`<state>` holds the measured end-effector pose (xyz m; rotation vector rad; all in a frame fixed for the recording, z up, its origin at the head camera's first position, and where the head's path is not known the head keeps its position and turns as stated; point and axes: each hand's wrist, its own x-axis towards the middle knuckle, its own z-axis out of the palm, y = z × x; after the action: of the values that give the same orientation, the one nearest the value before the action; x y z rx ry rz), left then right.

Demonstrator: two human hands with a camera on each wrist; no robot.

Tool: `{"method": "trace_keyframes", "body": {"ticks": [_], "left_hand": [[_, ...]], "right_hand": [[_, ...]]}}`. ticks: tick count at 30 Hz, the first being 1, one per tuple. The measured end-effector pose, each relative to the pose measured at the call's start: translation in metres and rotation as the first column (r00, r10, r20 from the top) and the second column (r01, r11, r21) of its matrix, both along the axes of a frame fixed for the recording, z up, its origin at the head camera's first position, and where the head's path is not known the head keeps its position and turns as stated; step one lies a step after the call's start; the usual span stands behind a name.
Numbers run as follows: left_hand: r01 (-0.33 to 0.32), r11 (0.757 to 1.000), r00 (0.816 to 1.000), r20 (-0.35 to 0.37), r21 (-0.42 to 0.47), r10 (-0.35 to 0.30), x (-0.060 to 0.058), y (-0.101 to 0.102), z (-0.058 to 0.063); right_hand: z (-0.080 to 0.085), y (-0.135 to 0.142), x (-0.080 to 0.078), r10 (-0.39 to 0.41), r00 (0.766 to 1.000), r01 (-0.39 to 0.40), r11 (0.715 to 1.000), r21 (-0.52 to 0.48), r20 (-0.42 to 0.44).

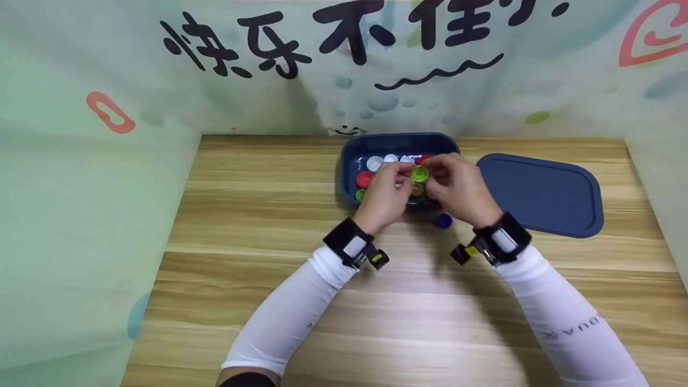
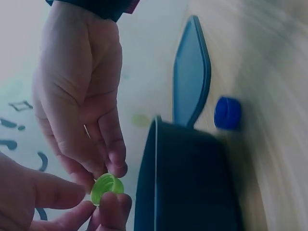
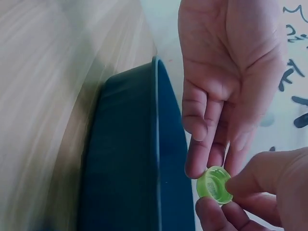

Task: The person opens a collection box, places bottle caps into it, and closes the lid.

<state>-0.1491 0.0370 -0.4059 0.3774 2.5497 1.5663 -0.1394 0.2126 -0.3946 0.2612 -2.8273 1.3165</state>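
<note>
A translucent green bottle cap point(image 1: 420, 173) is held up between both hands above the dark blue box point(image 1: 346, 156). My left hand point(image 1: 382, 193) pinches it from the left with thumb and fingertips. From the right, my right hand point(image 1: 463, 189) also grips its edge with the fingertips. In the left wrist view, the hollow inside of the green bottle cap point(image 2: 107, 187) shows ridges. The right wrist view shows the green bottle cap point(image 3: 214, 185) among the fingertips of both hands. Inside the box lie several caps, including a red cap point(image 1: 364, 179) and a white cap point(image 1: 374, 163); the hands hide others.
A dark blue lid point(image 1: 540, 193) lies flat on the wooden table point(image 1: 258, 215), right of the box. One blue cap point(image 1: 443, 220) sits on the table just in front of the box. Behind the table hangs a printed cloth point(image 1: 269, 102), with more cloth along both sides.
</note>
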Motion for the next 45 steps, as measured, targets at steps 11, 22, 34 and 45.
{"method": "trace_keyframes", "body": {"ticks": [11, 22, 34, 45], "left_hand": [[-0.011, 0.999, 0.998, 0.066, -0.033, 0.013, -0.018, -0.005, -0.011], [-0.041, 0.998, 0.999, -0.027, -0.038, 0.040, -0.009, -0.007, -0.005], [0.136, 0.989, 0.989, -0.060, 0.058, -0.133, 0.027, 0.005, 0.000], [0.248, 0.955, 0.964, -0.056, -0.161, -0.260, 0.050, 0.024, -0.031]], "right_hand": [[-0.014, -0.001, -0.016, 0.000, 0.992, 0.001, 1.000, -0.003, 0.126], [-0.003, 0.013, 0.000, -0.038, 0.999, 0.038, 0.999, -0.005, 0.033], [-0.006, 0.036, 0.038, -0.055, 0.988, 0.065, 0.996, 0.068, -0.147], [-0.035, 0.054, 0.057, -0.005, 0.997, 0.018, 0.985, 0.173, -0.075]]}}
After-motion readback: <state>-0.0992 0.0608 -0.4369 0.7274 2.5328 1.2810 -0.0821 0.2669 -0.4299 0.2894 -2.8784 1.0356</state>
